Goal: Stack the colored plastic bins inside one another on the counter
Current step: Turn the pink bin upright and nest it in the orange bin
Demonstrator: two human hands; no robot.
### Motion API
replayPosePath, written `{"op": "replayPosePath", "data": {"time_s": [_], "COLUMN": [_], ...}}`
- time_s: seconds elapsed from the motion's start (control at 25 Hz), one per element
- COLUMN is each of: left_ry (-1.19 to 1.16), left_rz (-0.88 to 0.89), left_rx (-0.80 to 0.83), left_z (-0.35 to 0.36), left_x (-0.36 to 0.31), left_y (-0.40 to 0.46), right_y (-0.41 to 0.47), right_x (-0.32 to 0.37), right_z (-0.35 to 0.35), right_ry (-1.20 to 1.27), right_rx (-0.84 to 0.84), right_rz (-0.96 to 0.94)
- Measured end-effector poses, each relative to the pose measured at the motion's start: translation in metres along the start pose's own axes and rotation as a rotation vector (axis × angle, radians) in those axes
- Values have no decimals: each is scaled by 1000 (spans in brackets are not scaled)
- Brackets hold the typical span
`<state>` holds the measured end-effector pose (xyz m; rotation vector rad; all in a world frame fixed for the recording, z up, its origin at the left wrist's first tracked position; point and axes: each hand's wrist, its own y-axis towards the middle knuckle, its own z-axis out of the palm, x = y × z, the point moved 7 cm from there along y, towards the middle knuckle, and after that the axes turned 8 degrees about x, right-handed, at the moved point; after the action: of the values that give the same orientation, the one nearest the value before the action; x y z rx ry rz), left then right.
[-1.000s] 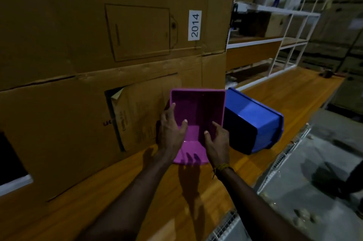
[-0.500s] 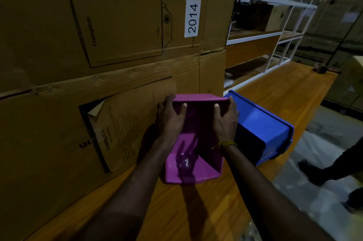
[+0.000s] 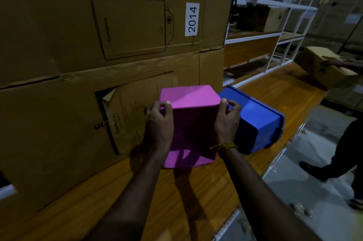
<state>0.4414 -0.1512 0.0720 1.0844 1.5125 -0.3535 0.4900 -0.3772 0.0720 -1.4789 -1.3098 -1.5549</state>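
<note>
A smooth, matt plastic is shown on the pink bin (image 3: 191, 122), and a slightly glossier plastic on the blue bin (image 3: 255, 117). The counter (image 3: 196, 191) is finished in varnished, wood-grained board. Rough, creased corrugated cardboard is seen in the boxes (image 3: 78, 44). The white shelf frame (image 3: 275, 34) is probably painted metal.

Both forearms are bare, no sleeves showing. A thin yellowish thread band (image 3: 225, 145) (several strands, knotted) circles the right wrist; the left wrist wears nothing.
</note>
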Motion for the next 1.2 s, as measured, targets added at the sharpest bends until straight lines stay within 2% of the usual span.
{"op": "replayPosePath", "data": {"time_s": [0.28,0.44,0.64,0.92,1.2], "left_ry": [-46,-67,28,169,350], "left_rz": [106,73,10,-106,-204], "left_rx": [-129,-142,-79,-67,73], "left_z": [-68,-110,-154,-206,-243], "left_x": [-19,-15,4,43,88], "left_y": [-105,-171,-230,-272,-303], "right_y": [-101,-162,-232,-310,-362], "right_x": [-10,-26,-33,-59,-94], "right_z": [-48,-62,-67,-51,-29], "right_ry": [27,53,49,-5,-92], "right_rx": [60,111,184,323,412], "right_rz": [18,1,39,52,181]}}
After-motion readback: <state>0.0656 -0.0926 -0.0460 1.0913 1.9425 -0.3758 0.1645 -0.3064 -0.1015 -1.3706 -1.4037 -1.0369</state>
